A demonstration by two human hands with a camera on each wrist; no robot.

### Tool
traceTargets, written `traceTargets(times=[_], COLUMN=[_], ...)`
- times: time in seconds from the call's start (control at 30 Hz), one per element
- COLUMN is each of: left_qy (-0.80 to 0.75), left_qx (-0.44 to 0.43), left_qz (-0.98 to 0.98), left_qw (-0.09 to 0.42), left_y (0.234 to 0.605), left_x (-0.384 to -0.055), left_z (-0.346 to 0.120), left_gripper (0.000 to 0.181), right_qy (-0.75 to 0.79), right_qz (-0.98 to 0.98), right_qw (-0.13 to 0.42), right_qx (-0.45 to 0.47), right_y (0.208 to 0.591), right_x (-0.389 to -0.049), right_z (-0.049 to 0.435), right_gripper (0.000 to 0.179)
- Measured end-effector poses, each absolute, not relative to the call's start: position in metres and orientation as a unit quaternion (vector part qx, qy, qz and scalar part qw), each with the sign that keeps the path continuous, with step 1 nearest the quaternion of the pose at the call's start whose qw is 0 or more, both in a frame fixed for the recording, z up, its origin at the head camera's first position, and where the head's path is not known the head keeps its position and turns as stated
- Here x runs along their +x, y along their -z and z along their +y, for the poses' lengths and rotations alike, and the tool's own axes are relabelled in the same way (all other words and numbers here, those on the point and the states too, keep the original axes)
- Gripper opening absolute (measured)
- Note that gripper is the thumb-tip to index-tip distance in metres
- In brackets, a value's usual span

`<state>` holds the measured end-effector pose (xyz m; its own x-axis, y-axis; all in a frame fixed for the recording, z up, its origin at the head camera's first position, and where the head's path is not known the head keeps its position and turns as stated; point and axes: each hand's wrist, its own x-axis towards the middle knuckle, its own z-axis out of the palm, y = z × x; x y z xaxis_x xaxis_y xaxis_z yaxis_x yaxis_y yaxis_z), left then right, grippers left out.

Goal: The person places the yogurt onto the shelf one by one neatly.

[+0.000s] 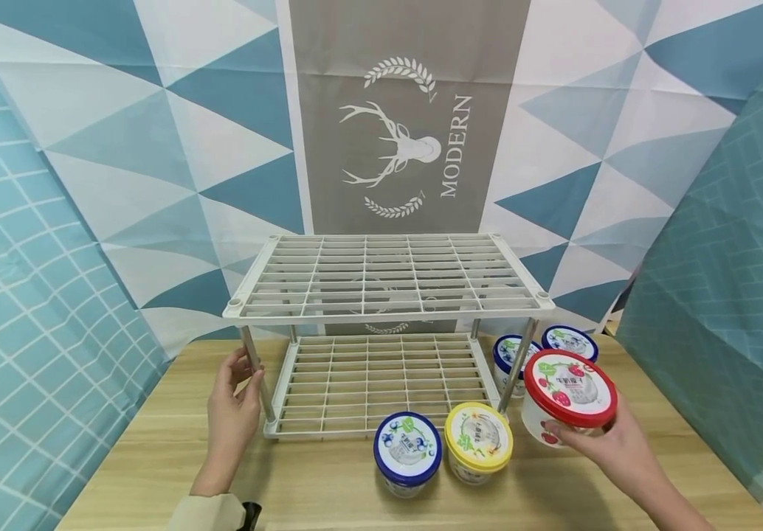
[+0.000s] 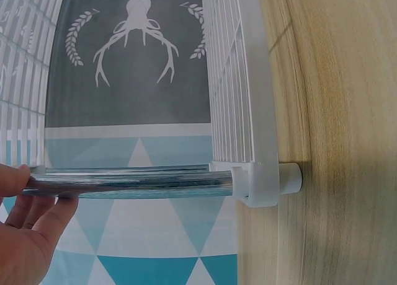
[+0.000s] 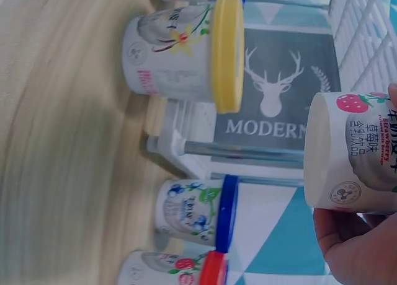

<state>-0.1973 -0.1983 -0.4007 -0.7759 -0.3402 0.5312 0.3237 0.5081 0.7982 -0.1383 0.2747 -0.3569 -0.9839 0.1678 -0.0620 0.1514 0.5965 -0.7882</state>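
A white two-tier rack (image 1: 388,318) with slatted shelves stands on the wooden table. My left hand (image 1: 234,404) pinches its front left metal post (image 2: 130,183), fingers and thumb just below the upper shelf. At the right, my right hand (image 1: 620,450) grips a strawberry tub (image 1: 570,398) with a red lid, raised above the table. Its white underside edge shows in the right wrist view. Before the rack's front right corner stand a blue-lidded tub (image 1: 408,453) and a yellow-lidded tub (image 1: 479,442), side by side.
Two more blue-lidded tubs (image 1: 569,344) stand right of the rack, towards the back. Another red-lidded tub (image 3: 170,269) shows on the table in the right wrist view. A patterned cloth (image 1: 401,110) with a deer head hangs behind the rack.
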Motion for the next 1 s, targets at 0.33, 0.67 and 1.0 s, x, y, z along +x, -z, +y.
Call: traceTargets(times=[0.33, 0.67, 1.0], left_qy=[0.494, 0.498, 0.496], left_qx=[0.0, 0.002, 0.002], left_qz=[-0.802, -0.797, -0.798], left_qw=[0.334, 0.341, 0.342], left_y=[0.399, 0.399, 0.401], left_x=[-0.198, -0.197, -0.197], left_z=[-0.198, -0.197, -0.198], left_gripper=[0.043, 0.042, 0.042], right_qy=[-0.444, -0.449, -0.445], right_qz=[-0.89, -0.882, -0.879], right_qw=[0.064, 0.129, 0.167], right_qx=[-0.083, -0.051, -0.02], right_y=[0.339, 0.329, 0.306], right_x=[-0.129, -0.127, -0.124], right_z=[0.263, 0.258, 0.254], right_gripper=[0.103, 0.097, 0.095])
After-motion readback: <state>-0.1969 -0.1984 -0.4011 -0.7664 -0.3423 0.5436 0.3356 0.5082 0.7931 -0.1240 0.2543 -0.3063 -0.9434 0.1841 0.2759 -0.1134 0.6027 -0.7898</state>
